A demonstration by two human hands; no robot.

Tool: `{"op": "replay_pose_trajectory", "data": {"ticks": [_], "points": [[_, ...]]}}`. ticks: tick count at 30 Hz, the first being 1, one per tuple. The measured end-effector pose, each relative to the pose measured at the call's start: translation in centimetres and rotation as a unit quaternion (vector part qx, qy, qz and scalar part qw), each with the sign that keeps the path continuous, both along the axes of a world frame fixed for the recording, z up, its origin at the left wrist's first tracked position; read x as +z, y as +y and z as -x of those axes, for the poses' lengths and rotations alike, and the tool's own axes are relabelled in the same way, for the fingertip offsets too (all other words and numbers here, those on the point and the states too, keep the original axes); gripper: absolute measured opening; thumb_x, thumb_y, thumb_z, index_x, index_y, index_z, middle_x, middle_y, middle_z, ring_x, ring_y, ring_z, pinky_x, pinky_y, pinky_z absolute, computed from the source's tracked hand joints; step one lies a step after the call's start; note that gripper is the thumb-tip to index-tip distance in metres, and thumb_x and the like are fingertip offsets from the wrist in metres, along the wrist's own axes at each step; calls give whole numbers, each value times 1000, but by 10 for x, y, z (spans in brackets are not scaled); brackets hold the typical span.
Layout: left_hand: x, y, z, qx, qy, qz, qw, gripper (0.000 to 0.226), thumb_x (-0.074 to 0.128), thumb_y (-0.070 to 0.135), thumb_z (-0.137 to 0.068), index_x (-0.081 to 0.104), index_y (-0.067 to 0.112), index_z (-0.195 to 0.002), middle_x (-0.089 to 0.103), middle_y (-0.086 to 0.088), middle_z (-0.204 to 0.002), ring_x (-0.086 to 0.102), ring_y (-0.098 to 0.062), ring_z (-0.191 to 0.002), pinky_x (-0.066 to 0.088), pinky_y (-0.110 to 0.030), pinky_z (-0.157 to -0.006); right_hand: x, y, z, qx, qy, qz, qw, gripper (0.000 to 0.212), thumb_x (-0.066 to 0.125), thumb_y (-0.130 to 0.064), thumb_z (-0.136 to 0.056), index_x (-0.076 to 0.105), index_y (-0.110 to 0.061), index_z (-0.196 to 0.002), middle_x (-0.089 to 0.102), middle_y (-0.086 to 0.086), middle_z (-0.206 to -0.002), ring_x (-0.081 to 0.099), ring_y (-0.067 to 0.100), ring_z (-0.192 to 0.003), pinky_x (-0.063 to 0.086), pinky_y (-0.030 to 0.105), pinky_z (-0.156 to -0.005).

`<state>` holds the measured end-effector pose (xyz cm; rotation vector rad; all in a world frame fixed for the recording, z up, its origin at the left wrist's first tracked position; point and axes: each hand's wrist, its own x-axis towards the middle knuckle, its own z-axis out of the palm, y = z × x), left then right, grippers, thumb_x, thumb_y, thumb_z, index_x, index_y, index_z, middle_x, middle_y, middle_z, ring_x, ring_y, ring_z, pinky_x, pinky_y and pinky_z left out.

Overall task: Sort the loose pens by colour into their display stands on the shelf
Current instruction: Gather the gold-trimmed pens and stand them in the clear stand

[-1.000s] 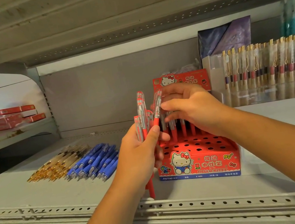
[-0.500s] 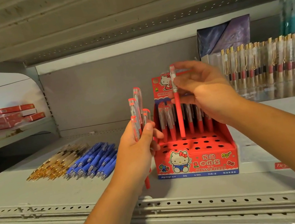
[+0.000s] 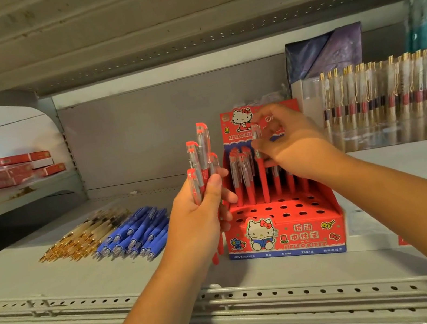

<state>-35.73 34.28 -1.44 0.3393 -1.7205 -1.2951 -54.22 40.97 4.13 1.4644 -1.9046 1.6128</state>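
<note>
1. The left hand (image 3: pixel 201 212) grips a bunch of red pens (image 3: pixel 201 158), fingers curled round them, at 9 o'clock of the red stand (image 3: pixel 291 236);
2. The right hand (image 3: pixel 292 145) is at an upright pen (image 3: pixel 263 178) standing in the stand; its fingers curl loosely about the top, pinching or not I cannot tell;
3. Blue pens (image 3: pixel 136 232) lie on the shelf (image 3: pixel 55 275) further toward 9 o'clock.

Just the one cam, head-mounted and wide-angle. It faces straight into the shelf (image 3: pixel 56 278), tipped slightly down, and sits close to the red display stand (image 3: pixel 299 235), which lands just right of centre. Above the stand, the underside of the next shelf up (image 3: pixel 180 10) fills the top of frame.
</note>
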Motion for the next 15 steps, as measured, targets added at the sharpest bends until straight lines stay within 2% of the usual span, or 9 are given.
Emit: {"op": "replay_pose_trajectory", "data": {"ticks": [5,9,12,15], "points": [[2,2,-1,-3,-3,-17,1000,18,46,32,-103,63,29,-107,65,6,-67,45,-7,-50,41,-23,-46,-2,3,-3,-7,30,-48,998,26,74,-19,-80,57,-38,-84,61,-7,-72,68,20,-64,60,46,-58],[2,1,-1,-34,8,-60,998,16,47,25,-104,60,16,-105,61,1,-67,39,-10,-50,33,-24,-45,-2,7,-5,-20,38,-100,994,21,75,-17,-81,57,-26,-77,63,-1,-76,68,19,-55,60,43,-53],[1,0,-1,-45,-1,-51,998,23,50,26,-102,58,4,-100,58,4,-59,39,-9,-46,33,-22,-41,-2,6,-6,-25,37,-109,993,20,75,-16,-81,58,-25,-75,63,-2,-75,67,18,-58,60,40,-54],[0,0,0,-47,-9,-31,998,22,54,28,-100,63,8,-98,63,0,-63,44,-10,-46,38,-22,-40,0,6,-5,-58,73,-108,990,18,73,-23,-81,59,-28,-71,63,-11,-73,60,7,-64,51,28,-56]]}}
